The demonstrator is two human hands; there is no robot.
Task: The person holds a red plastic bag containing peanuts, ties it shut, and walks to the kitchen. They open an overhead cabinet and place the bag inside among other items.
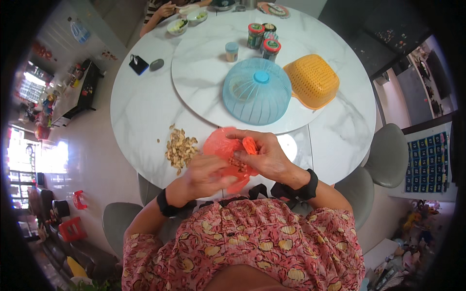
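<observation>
A thin red plastic bag [220,142] lies spread at the table's near edge, with small reddish-brown nuts [237,163], apparently shelled peanuts, inside its mouth. My right hand [267,155] grips the bag's bunched orange-red part between thumb and fingers. Over the bag's near left side is my left hand [205,174], blurred, its fingertips at the plastic; whether they pinch anything is unclear. Just left of the bag, a loose heap of peanut shells [181,148] rests on the white marble-patterned table [145,112].
On the turntable [196,72] stand a blue mesh food cover [256,96], an upturned yellow basket [313,82], several lidded jars [256,36] and a small blue-lidded tub [231,52]. A phone [138,64] lies far left. Another person's hand [165,10] is near bowls [177,27]. Grey chairs [386,155] surround the table.
</observation>
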